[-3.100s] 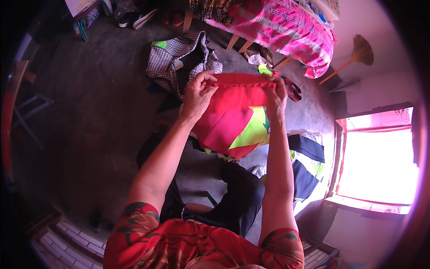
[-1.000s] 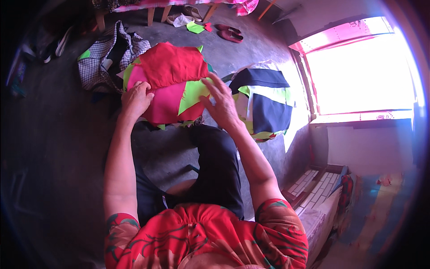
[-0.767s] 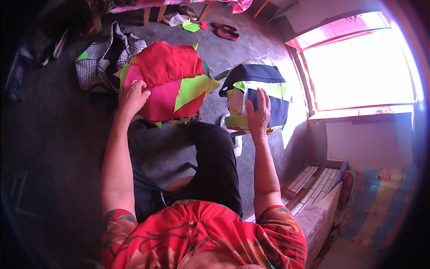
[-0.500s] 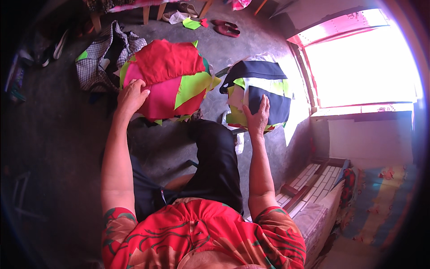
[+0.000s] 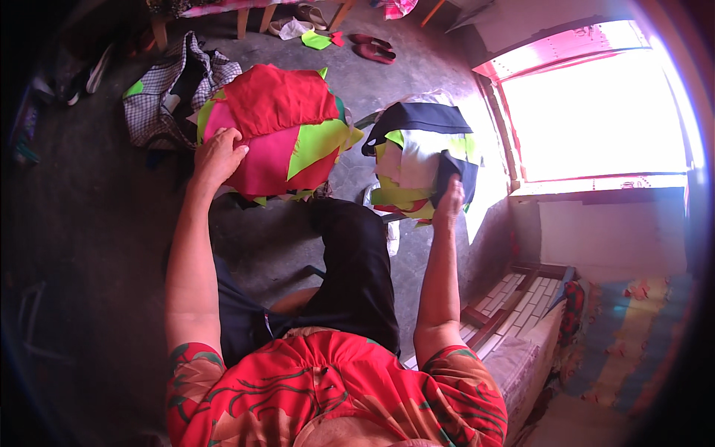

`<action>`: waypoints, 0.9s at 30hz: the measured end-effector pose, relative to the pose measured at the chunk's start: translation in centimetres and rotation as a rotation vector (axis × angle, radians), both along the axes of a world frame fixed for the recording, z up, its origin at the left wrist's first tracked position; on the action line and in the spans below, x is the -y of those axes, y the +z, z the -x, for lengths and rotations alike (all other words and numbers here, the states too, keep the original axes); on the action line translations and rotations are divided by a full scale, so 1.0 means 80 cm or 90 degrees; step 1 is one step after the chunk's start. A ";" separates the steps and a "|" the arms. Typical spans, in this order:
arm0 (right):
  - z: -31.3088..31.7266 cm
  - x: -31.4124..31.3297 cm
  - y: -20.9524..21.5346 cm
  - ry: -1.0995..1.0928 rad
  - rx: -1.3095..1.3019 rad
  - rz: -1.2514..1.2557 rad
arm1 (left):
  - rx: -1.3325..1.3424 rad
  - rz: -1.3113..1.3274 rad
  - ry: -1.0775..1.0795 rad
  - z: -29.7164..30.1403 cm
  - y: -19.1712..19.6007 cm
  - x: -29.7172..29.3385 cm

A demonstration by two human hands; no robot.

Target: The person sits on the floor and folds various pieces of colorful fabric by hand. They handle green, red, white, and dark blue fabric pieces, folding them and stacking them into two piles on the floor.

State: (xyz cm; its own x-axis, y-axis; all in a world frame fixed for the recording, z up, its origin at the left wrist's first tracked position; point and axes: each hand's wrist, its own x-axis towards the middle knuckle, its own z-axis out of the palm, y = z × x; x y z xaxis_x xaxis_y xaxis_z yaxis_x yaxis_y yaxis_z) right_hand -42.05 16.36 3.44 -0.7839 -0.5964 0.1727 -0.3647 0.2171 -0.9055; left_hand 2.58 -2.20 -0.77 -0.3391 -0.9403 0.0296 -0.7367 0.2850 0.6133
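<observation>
Two piles of fabric pieces stand in front of me. On the left pile, a red cloth piece (image 5: 279, 97) lies at the far side, above a pink cloth piece (image 5: 264, 160) and a lime-green one (image 5: 316, 149). My left hand (image 5: 219, 160) is at that pile's left edge, its bent fingers and thumb closed on the pink cloth. At the right pile, my right hand (image 5: 450, 201) grips a navy cloth piece (image 5: 447, 168), now folded up and bunched. White cloth (image 5: 421, 160) shows beside it, and another navy piece (image 5: 428, 117) lies across the far side.
A checked cloth bag (image 5: 153, 104) slumps on the grey floor beyond the left pile. Dark red shoes (image 5: 372, 51) and green scraps (image 5: 316, 40) lie farther off. A bright window (image 5: 596, 112) is at the right, with a slatted wooden frame (image 5: 506, 302) below it.
My right hand, earlier spread flat on the navy piece, has moved right and closed on it. The piece has been pulled up, uncovering white cloth. My left hand has stayed in place.
</observation>
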 end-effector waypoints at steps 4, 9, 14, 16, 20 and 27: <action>-0.027 -0.001 0.075 -0.092 0.160 0.274 | -0.012 -0.016 0.007 -0.006 0.001 0.000; -0.114 0.016 0.140 0.048 0.233 0.316 | -0.107 -0.082 -0.022 -0.005 0.008 0.000; -0.212 0.063 0.121 0.455 0.276 0.275 | -0.300 -0.164 -0.101 0.008 0.013 0.001; -0.243 0.089 0.103 0.490 0.845 0.302 | -0.397 -0.252 -0.108 0.011 0.033 -0.006; -0.277 0.124 0.071 0.579 1.050 0.244 | -0.677 -0.445 -0.110 0.021 0.042 -0.004; -0.259 0.169 0.004 0.514 1.005 0.180 | -0.529 -0.437 -0.214 0.012 0.028 -0.008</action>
State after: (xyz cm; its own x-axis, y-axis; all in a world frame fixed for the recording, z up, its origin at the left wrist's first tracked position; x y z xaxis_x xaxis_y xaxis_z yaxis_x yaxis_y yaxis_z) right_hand -21.30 2.87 3.74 0.1489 -0.9641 -0.2199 0.8662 0.2345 -0.4412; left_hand 1.61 -1.58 1.44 -0.6941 -0.7090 -0.1245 0.0228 -0.1945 0.9806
